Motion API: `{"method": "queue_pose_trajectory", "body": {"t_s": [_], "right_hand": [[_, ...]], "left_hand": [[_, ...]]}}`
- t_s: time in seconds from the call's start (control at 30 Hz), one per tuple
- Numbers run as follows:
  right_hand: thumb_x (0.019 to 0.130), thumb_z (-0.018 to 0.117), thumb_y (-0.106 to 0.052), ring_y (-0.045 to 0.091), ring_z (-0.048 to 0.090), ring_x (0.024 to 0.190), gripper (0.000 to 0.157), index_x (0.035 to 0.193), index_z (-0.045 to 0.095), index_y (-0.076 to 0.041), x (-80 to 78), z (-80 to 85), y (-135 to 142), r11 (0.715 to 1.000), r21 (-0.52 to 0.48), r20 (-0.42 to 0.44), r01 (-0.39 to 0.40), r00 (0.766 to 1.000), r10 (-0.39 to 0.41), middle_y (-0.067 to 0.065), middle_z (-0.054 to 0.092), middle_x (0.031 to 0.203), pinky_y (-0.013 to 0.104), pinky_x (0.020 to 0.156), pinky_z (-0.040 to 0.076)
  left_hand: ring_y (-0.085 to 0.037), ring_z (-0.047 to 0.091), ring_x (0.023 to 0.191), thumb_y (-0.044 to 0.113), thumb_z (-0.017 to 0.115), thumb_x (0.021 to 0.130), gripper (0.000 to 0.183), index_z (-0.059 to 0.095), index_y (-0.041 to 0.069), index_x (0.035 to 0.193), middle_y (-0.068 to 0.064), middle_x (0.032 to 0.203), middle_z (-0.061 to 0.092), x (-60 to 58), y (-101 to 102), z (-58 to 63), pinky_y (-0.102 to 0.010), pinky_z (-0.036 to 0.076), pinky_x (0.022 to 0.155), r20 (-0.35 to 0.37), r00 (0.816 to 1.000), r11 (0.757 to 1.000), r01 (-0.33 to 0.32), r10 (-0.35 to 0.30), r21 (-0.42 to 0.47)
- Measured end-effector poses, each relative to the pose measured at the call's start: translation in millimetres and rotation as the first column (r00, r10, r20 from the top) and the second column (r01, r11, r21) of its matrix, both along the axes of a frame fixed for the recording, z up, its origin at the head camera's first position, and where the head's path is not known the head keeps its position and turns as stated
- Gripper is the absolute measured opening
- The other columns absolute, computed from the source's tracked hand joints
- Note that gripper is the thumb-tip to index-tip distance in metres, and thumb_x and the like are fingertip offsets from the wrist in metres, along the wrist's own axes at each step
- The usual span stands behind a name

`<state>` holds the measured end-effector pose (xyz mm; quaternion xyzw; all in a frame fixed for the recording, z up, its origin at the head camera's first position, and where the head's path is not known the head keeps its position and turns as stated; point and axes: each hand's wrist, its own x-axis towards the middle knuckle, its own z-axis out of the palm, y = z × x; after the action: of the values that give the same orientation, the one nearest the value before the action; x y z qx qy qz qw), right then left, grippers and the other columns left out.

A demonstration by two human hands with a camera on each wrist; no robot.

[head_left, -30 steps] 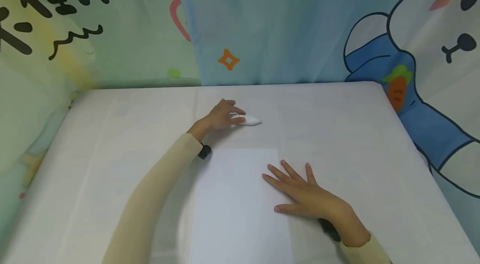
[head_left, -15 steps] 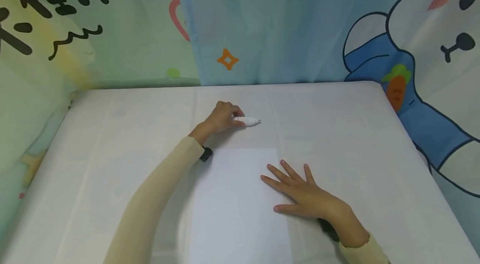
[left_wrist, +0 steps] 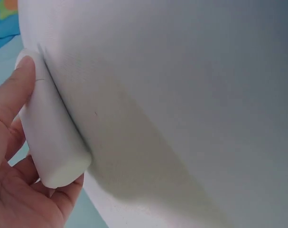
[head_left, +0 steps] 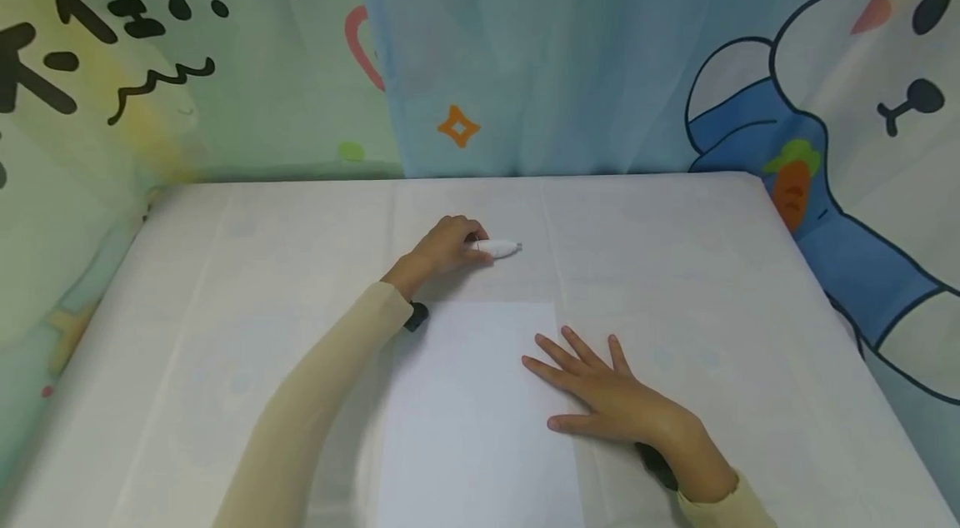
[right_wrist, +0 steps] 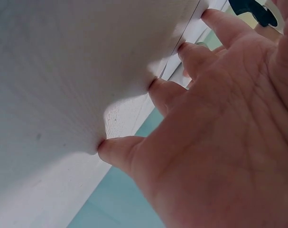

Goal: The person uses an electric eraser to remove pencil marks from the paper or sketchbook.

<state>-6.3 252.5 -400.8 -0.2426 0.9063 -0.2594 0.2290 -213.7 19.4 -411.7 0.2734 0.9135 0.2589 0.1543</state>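
Note:
A white bottle-like tube (head_left: 502, 248) with a tapered, narrow tip lies near the far middle of the table, its tip to the right. My left hand (head_left: 447, 246) grips its rear part. In the left wrist view, the thumb lies along the smooth white tube (left_wrist: 53, 128) and the fingers curl beneath it; its exact kind is unclear. A sheet of white paper (head_left: 472, 411) lies in front of me. My right hand (head_left: 615, 403) rests with spread, straight fingers at the paper's right edge. The right wrist view shows the fingertips of this hand (right_wrist: 215, 118) touching the surface.
A white cloth (head_left: 712, 303) covers the table. Behind it hangs a printed curtain (head_left: 555, 53) in green and blue with a cartoon animal at right. Dark bands, likely the wrist cameras, sit at both wrists (head_left: 417, 316).
My left fingers, spread over the tube one second ago, have closed around it. The tube has barely moved. My right hand stays in place, and the head view has tilted slightly.

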Motion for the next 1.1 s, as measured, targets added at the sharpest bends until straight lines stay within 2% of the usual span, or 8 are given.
{"method": "queue_pose_trajectory", "body": {"t_s": [0.17,0.43,0.6,0.7,0.77,0.83,0.93,1.1], "right_hand": [[0.092,0.060,-0.052,0.041,-0.003,0.148,0.070,0.152,0.034,-0.026,0.3,-2.0,-4.2,1.000,0.002,0.020,0.005,1.000,-0.005,0.009,0.017,0.162,0.076,0.104,-0.016],[0.092,0.059,-0.053,0.041,0.000,0.148,0.069,0.152,0.034,-0.029,-0.2,-2.8,-3.2,1.000,0.011,-0.019,0.007,1.000,-0.007,0.008,0.018,0.162,0.077,0.104,-0.013],[0.092,0.059,-0.053,0.040,0.000,0.148,0.069,0.152,0.034,-0.029,-2.5,-1.6,-4.3,1.000,0.004,-0.035,0.007,0.999,-0.007,0.008,0.018,0.162,0.077,0.104,-0.013],[0.092,0.060,-0.052,0.040,0.000,0.148,0.069,0.152,0.034,-0.029,-3.2,-1.8,-4.6,1.000,0.008,-0.034,0.013,0.999,-0.013,0.009,0.019,0.162,0.076,0.104,-0.013],[0.092,0.060,-0.052,0.040,0.001,0.148,0.069,0.152,0.035,-0.029,-3.4,-2.3,-4.5,1.000,0.009,-0.037,0.014,0.999,-0.014,0.009,0.020,0.162,0.076,0.105,-0.013],[0.092,0.060,-0.052,0.040,0.001,0.148,0.069,0.152,0.035,-0.029,-3.4,-2.5,-4.5,1.000,0.006,-0.035,0.018,0.999,-0.018,0.009,0.020,0.162,0.076,0.104,-0.013],[0.091,0.061,-0.052,0.040,0.000,0.148,0.069,0.152,0.035,-0.029,-3.5,-3.0,-4.8,1.000,-0.001,-0.029,0.025,0.999,-0.025,0.010,0.020,0.162,0.076,0.104,-0.014],[0.091,0.061,-0.053,0.040,0.000,0.148,0.070,0.151,0.035,-0.029,-3.1,-5.4,-5.8,0.999,-0.003,-0.025,0.033,0.999,-0.034,0.010,0.020,0.162,0.076,0.105,-0.014]], "left_hand": [[-0.022,0.056,0.098,0.031,0.073,0.088,0.039,0.065,0.007,0.118,-0.011,0.110,0.065,3.6,-5.7,1.4,-0.034,0.048,0.090,0.010,0.999,0.999,-0.037,0.037,0.011],[-0.021,0.053,0.094,0.025,0.073,0.090,0.036,0.065,0.002,0.116,-0.012,0.105,0.063,2.1,-12.6,1.9,-0.030,0.047,0.087,0.038,0.999,0.981,-0.039,0.032,0.191],[-0.020,0.056,0.095,0.025,0.078,0.085,0.034,0.070,0.004,0.111,-0.009,0.101,0.065,7.2,-21.0,3.0,-0.029,0.046,0.087,0.018,0.995,0.954,-0.103,0.102,0.280],[-0.021,0.058,0.099,0.025,0.083,0.079,0.034,0.072,0.007,0.105,-0.007,0.100,0.067,10.4,-25.3,3.3,-0.030,0.048,0.088,0.061,0.984,0.915,-0.177,0.166,0.362],[-0.020,0.058,0.103,0.025,0.086,0.075,0.035,0.073,0.008,0.102,-0.005,0.103,0.068,12.9,-28.6,5.0,-0.030,0.049,0.090,0.120,0.970,0.876,-0.243,0.212,0.416],[-0.017,0.057,0.106,0.026,0.089,0.071,0.038,0.072,0.009,0.101,-0.003,0.108,0.067,15.6,-32.3,7.8,-0.029,0.048,0.089,0.180,0.950,0.835,-0.312,0.257,0.454],[-0.015,0.059,0.094,0.025,0.089,0.070,0.040,0.071,0.008,0.102,-0.003,0.109,0.067,18.4,-39.0,11.0,-0.028,0.049,0.080,0.277,0.911,0.764,-0.409,0.306,0.500],[-0.013,0.060,0.078,0.018,0.086,0.074,0.036,0.072,0.005,0.106,-0.007,0.095,0.070,21.3,-51.4,13.5,-0.030,0.051,0.070,0.442,0.848,0.631,-0.518,0.292,0.577]]}}
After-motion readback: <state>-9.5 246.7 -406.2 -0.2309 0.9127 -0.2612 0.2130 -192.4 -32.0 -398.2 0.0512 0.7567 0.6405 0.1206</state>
